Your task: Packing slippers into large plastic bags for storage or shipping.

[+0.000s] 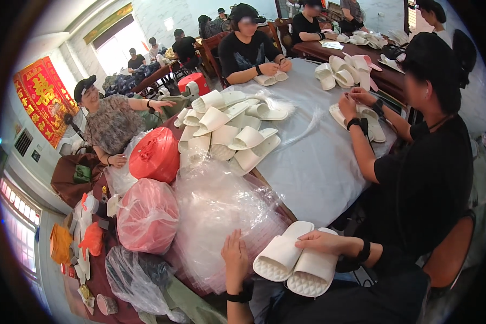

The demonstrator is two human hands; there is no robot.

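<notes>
A pair of white slippers (297, 259) is held low in the view, at about five o'clock from the centre, soles up and side by side so that the two touch along their long edges. The right hand (321, 241) is laid flat over the upper ends of the pair, fingers stretched toward nine o'clock, pressing rather than gripping. The left hand (235, 259) is seen at six o'clock, just beside the pair, open with its fingers pointing up to twelve o'clock and resting against a heap of clear plastic bags (221, 216). A dark band is worn on each wrist.

At eleven o'clock from the bags a pile of white slippers (227, 129) is stacked on the grey-covered table (318, 162). At nine o'clock two bundles wrapped in red plastic (148, 216) are set, one above the other, the lower one under a clear film. At three o'clock a co-worker in black is seated, both hands (356, 105) busy over another slipper; what is pinched there is too small to be made out, perhaps a strap. Farther off, at twelve o'clock, more people are seated at tables with further white slippers.
</notes>
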